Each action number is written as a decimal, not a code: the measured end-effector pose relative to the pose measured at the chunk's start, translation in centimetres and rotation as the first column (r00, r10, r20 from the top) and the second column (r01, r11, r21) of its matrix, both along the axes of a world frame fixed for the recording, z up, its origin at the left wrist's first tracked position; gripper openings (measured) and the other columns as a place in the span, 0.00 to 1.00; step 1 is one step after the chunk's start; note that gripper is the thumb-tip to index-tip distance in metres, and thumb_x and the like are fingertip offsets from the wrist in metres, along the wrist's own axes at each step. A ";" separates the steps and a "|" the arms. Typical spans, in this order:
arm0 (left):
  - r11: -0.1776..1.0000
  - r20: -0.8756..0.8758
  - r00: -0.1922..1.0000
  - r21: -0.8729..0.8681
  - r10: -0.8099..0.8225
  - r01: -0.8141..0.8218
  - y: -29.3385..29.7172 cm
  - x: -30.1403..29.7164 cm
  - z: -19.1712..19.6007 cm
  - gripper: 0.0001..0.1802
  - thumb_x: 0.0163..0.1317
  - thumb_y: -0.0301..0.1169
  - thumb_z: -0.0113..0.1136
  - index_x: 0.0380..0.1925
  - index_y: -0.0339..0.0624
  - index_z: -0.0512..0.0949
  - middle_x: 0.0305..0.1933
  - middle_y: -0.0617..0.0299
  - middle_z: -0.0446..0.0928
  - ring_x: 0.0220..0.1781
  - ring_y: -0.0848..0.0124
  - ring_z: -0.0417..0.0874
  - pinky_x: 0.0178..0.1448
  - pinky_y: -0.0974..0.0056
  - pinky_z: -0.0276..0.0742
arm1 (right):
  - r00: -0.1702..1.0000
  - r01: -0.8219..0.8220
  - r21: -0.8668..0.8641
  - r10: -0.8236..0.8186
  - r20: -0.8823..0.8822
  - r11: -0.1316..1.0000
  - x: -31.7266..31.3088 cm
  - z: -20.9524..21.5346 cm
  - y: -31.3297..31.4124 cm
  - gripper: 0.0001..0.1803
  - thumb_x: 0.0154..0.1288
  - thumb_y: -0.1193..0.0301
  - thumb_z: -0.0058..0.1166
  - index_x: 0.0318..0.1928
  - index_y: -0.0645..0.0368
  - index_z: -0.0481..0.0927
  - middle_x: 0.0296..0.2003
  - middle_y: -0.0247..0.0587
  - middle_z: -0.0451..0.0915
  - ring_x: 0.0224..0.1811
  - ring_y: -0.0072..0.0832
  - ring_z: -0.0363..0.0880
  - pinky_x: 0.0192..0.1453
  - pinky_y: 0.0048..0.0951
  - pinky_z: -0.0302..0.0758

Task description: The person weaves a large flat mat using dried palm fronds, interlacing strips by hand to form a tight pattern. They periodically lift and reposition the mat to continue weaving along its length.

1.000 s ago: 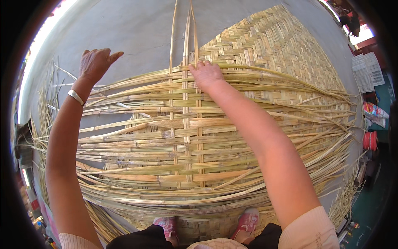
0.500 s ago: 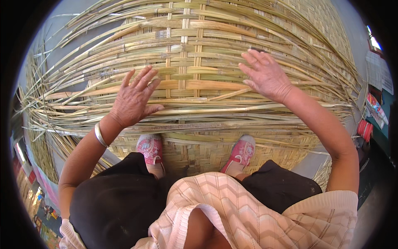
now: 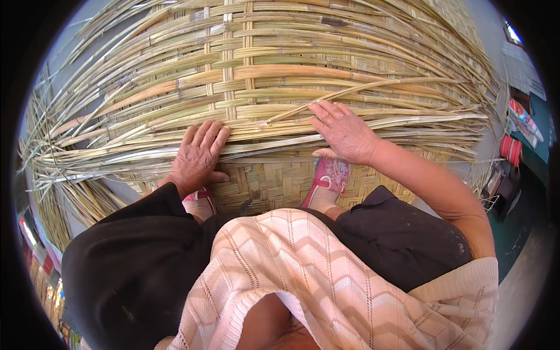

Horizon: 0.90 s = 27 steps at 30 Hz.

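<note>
Long bamboo strips (image 3: 256, 71) run left to right in bowed rows, laced over and under a few pale upright strips (image 3: 228, 55). At the near edge several loose strips lie together as a bundle (image 3: 274, 133). My left hand (image 3: 198, 154) rests on the left part of this bundle, its fingers stretched forward and its thumb out to the side. On the right part lies my right hand (image 3: 345, 133), palm down with the fingers extended. One strip (image 3: 373, 87) slants across the rows beside its fingertips.
Beneath lies a finely woven bamboo mat (image 3: 262, 181), with my red-patterned shoes (image 3: 330, 175) on it. Loose strip ends (image 3: 55, 210) splay out at the left. A red spool-like roll (image 3: 511, 150) stands at the far right near colourful packaging (image 3: 525, 119).
Both hands have come down and nearer my body, from over the rows onto the near bundle. The near strips now sit farther from my feet, and more of the mat shows.
</note>
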State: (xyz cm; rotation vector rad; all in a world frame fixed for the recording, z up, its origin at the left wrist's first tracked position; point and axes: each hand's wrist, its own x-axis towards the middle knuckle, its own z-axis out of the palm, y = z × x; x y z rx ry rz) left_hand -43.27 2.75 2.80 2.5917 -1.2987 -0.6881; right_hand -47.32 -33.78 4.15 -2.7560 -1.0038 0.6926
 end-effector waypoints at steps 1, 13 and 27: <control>1.000 0.018 1.000 0.012 -0.003 0.003 0.0 -0.5 -0.2 0.63 0.34 0.53 0.78 0.69 0.40 0.56 0.70 0.51 0.62 0.74 0.55 0.60 0.76 0.50 0.52 | 1.000 0.003 -0.004 -0.003 0.004 1.000 -0.5 0.2 0.1 0.40 0.56 0.45 0.62 0.59 0.63 0.71 0.68 0.51 0.64 0.73 0.44 0.59 0.72 0.47 0.59; 0.998 0.118 0.993 -0.061 0.008 -0.001 -1.0 0.1 -0.8 0.53 0.40 0.44 0.77 0.65 0.40 0.60 0.54 0.55 0.71 0.59 0.57 0.72 0.64 0.56 0.67 | 0.997 0.066 0.030 -0.067 0.049 0.997 -0.9 2.4 -0.4 0.32 0.57 0.58 0.65 0.61 0.55 0.74 0.64 0.45 0.69 0.70 0.43 0.62 0.72 0.47 0.60; 0.999 0.150 0.988 -0.032 0.017 -0.012 -2.2 -0.1 -1.0 0.39 0.45 0.27 0.64 0.62 0.40 0.63 0.47 0.53 0.74 0.53 0.55 0.75 0.55 0.54 0.73 | 0.972 0.137 0.216 -0.173 0.161 0.967 -7.4 2.8 -1.4 0.32 0.47 0.68 0.69 0.56 0.56 0.76 0.61 0.45 0.70 0.67 0.44 0.65 0.70 0.46 0.64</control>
